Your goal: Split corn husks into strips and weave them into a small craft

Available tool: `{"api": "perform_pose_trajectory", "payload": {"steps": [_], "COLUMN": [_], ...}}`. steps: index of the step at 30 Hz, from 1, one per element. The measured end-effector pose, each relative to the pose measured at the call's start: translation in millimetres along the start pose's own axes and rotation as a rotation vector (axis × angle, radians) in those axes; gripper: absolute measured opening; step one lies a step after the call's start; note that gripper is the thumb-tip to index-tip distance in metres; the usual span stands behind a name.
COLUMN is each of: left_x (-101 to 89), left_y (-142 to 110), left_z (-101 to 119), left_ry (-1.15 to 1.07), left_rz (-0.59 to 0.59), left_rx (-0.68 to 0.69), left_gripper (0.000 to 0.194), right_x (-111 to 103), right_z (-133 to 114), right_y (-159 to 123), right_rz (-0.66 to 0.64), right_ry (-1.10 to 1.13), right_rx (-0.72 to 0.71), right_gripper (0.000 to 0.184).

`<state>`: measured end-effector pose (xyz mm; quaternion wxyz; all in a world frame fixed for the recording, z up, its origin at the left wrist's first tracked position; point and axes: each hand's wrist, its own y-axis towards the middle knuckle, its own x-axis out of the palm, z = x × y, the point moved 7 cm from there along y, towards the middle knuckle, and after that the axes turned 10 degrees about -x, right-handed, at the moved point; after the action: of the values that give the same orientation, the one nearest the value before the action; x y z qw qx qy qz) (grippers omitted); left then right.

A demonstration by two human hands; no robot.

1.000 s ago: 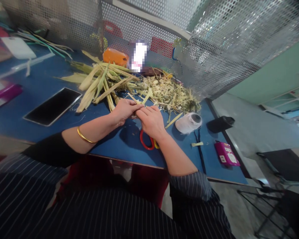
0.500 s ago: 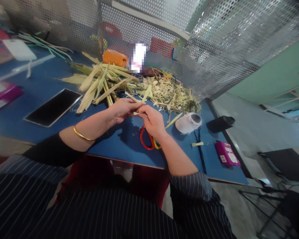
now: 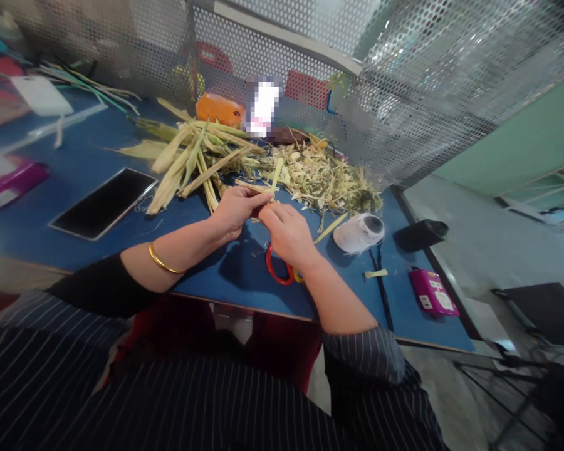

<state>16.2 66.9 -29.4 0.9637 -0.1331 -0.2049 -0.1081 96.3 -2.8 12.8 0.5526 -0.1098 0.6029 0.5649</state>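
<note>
My left hand [image 3: 236,211] is closed, thumb and fingers pinching pale strips of dried husk [image 3: 277,175] that stick up past the fingertips. Against it, my right hand [image 3: 289,230] is closed too, its fingertips at the lower end of the same strips; what lies between them is mostly hidden. Beneath my right hand, scissors with a red handle loop [image 3: 278,274] and a yellow one lie on the blue table [image 3: 244,285]. Just beyond my hands are a bundle of long dry husk leaves [image 3: 173,150] and a heap of shredded scraps [image 3: 322,175].
To the right stand a white thread spool [image 3: 358,233] and a black spool [image 3: 420,235], with a purple packet [image 3: 433,292] nearer. A dark-screened phone [image 3: 104,203] lies left. An orange packet [image 3: 220,109] sits by the perforated metal screen [image 3: 305,37] at the back.
My right hand has turned slightly, its fingers curling closer over the strips. The small pale end that showed between my hands is now covered. The whole view has shifted a little.
</note>
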Motion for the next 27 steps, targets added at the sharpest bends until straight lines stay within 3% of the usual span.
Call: {"api": "perform_pose_trajectory", "payload": {"steps": [5, 11, 14, 18, 21, 24, 27], "left_x": [-0.7, -1.1, 0.6, -0.6, 0.6, 0.6, 1.1], "left_y": [0, 0, 1, 0, 0, -1, -2], "left_z": [-5, -10, -6, 1, 0, -2, -1], "left_ry": [-0.113, -0.117, -0.095, -0.116, -0.080, -0.015, 0.106], "left_rz": [0.018, 0.041, -0.030, -0.058, -0.071, -0.060, -0.052], "left_rx": [-0.006, -0.115, -0.183, -0.239, -0.273, -0.269, -0.194], "left_gripper": [0.019, 0.014, 0.010, 0.006, 0.009, 0.017, 0.023], "right_x": [6, 14, 1, -21, -11, 5, 7], "right_z": [-15, -20, -7, 29, 43, 42, 40], "right_y": [4, 4, 0, -18, -25, -22, -20], "right_rz": [-0.112, -0.144, 0.011, 0.314, 0.236, 0.065, 0.019], "right_ry": [-0.044, 0.046, 0.145, 0.179, 0.186, 0.234, 0.170], "right_rx": [-0.120, -0.121, 0.026, 0.469, 0.641, 0.619, 0.594], "right_gripper": [0.028, 0.028, 0.019, 0.017, 0.026, 0.033, 0.037]}}
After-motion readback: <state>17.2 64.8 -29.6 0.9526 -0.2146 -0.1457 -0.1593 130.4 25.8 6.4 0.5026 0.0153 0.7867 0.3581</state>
